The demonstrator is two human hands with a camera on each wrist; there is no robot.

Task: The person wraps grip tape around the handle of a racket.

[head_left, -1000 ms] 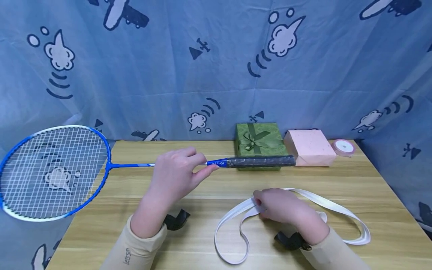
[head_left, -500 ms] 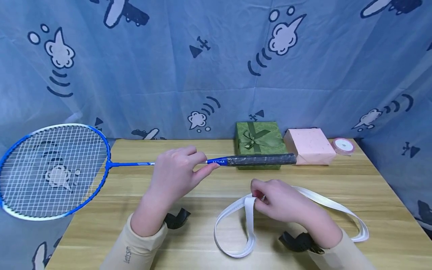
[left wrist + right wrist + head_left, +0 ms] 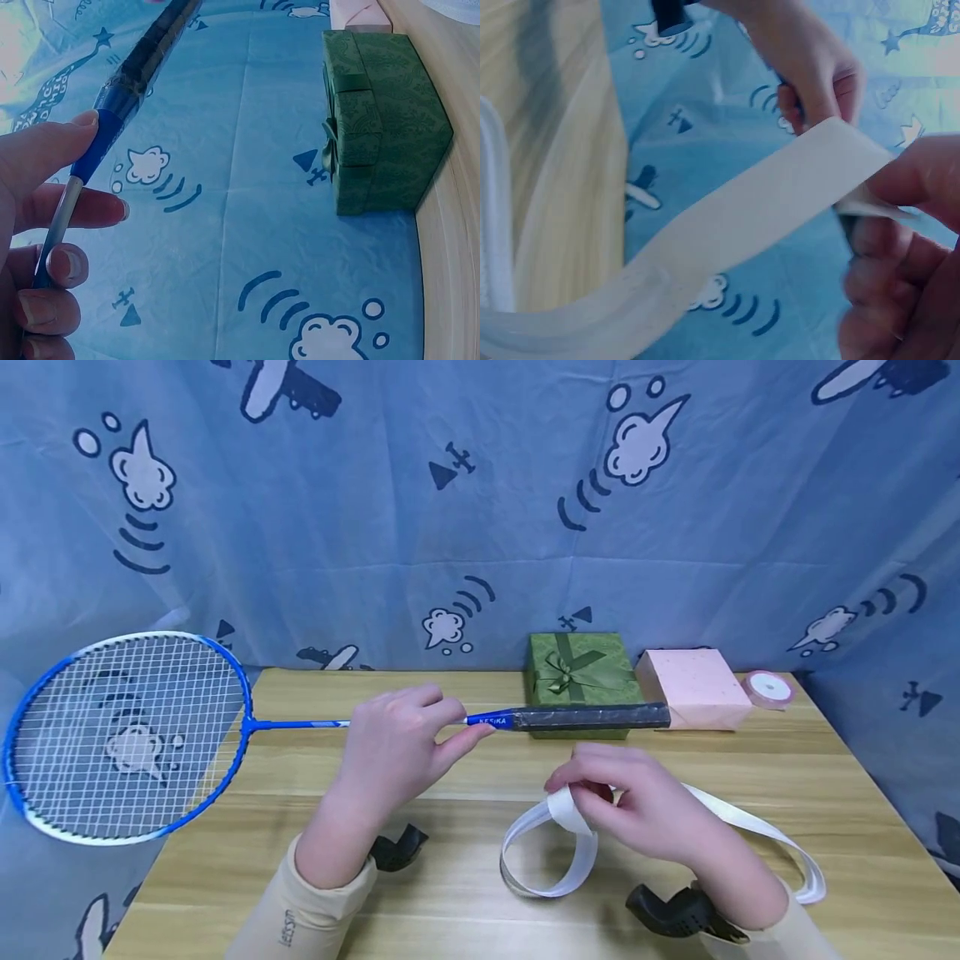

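Left hand [image 3: 390, 760]: grips the thin blue shaft of the badminton racket [image 3: 300, 724] between thumb and curled fingers, just short of the dark handle.
Racket position: held level above the surface [image 3: 465, 777]; the strung head [image 3: 127, 735] juts out past the grip to the left, beyond the surface edge, and the black-wrapped handle [image 3: 592, 717] runs on to the right of the grip.
Right hand [image 3: 637, 802]: pinches one end of the white grip tape [image 3: 555, 852] between thumb and fingers, lifted off the surface.
Tape position: from the pinch it curls down in a loop just below and left of the grip, then trails along the surface to the right, past the wrist.
Tape to handle: the pinched end sits near the handle, just below it, not touching.
Behind the handle: a green gift box [image 3: 581, 672] with a bow, a pink box [image 3: 693, 687] beside it, and a roll of pink ribbon [image 3: 767, 687] further right.
Backdrop: a blue cloth [image 3: 450, 527] with cartoon prints.
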